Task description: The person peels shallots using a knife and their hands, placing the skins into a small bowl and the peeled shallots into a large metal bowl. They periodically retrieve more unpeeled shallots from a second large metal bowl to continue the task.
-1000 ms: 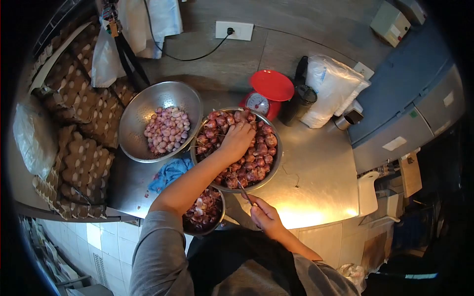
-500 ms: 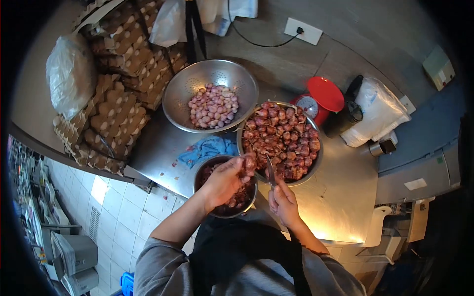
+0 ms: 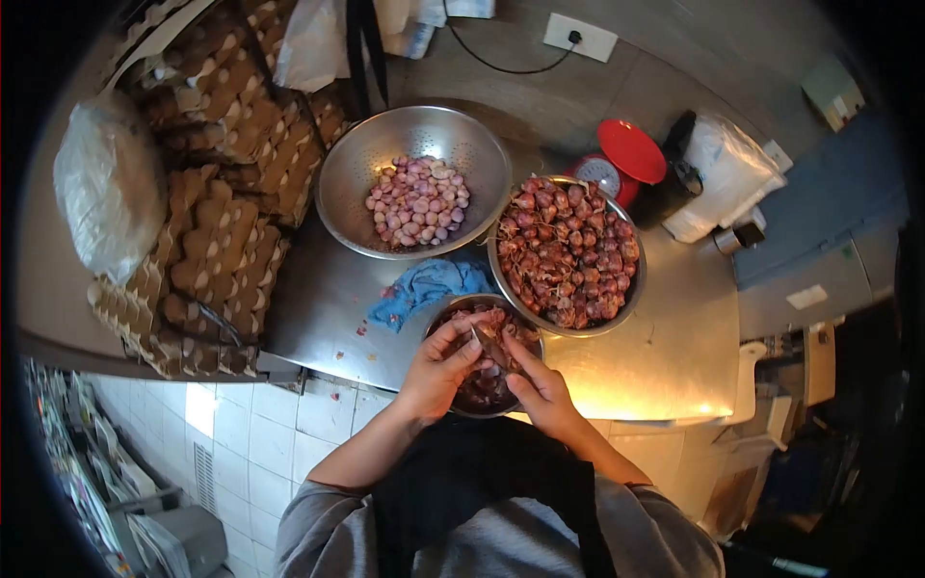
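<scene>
Over a small metal bowl (image 3: 526, 396) of dark red shallot skins, my two hands come close together. My left hand (image 3: 436, 371) is closed, pinching a shallot that its fingers mostly hide. A small knife (image 3: 494, 349) is gripped in my right hand (image 3: 545, 393), its blade pointing toward the left fingertips. Just beyond the small bowl, a wide metal bowl (image 3: 631, 301) holds many unpeeled red shallots (image 3: 567, 249). Peeled pinkish shallots (image 3: 419, 204) lie in a perforated metal colander (image 3: 339, 183) at the back left.
A crumpled blue cloth (image 3: 424, 287) lies on the steel table (image 3: 665, 361) below the colander. Stacked egg trays (image 3: 217, 250) and a plastic bag (image 3: 108, 188) stand left. A red kitchen scale (image 3: 631, 159) and a white bag (image 3: 723, 178) are at the back right.
My right hand has brought the knife left and down from the edge of the shallot bowl to my left hand. Both hands are now together over the small bowl. The view has shifted.
</scene>
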The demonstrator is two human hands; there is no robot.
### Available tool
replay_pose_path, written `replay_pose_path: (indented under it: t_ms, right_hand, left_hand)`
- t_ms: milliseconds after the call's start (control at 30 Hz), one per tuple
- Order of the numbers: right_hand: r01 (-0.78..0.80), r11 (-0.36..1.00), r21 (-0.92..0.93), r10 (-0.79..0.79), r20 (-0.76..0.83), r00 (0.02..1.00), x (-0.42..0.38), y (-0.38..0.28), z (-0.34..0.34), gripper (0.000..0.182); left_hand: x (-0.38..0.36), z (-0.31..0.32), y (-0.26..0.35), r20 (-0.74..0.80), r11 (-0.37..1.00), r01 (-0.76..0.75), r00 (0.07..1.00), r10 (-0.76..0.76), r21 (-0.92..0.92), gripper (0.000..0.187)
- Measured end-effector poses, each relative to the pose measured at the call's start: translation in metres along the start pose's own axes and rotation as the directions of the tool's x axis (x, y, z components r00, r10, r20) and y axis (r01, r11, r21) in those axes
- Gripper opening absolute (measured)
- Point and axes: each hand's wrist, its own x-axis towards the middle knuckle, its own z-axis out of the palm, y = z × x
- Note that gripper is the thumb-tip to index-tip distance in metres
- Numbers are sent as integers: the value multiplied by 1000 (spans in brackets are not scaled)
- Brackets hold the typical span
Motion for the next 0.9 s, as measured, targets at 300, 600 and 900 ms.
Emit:
replay_pose_path:
  t_ms: [300, 600, 900]
  right_hand:
    - [-31, 996, -81, 19, -148, 989, -23, -14, 40, 48]
    - [18, 998, -67, -33, -241, 970, -14, -1, 42, 45]
    - [-18, 972, 235, 68, -206, 976, -12, 24, 18, 26]
  left_hand:
    - [-5, -28, 8, 8, 993, 86, 996, -85, -75, 25]
    - [-12, -19, -13, 21, 995, 81, 997, -80, -52, 14]
    - [-8, -7, -49, -30, 994, -60, 998, 63, 91, 24]
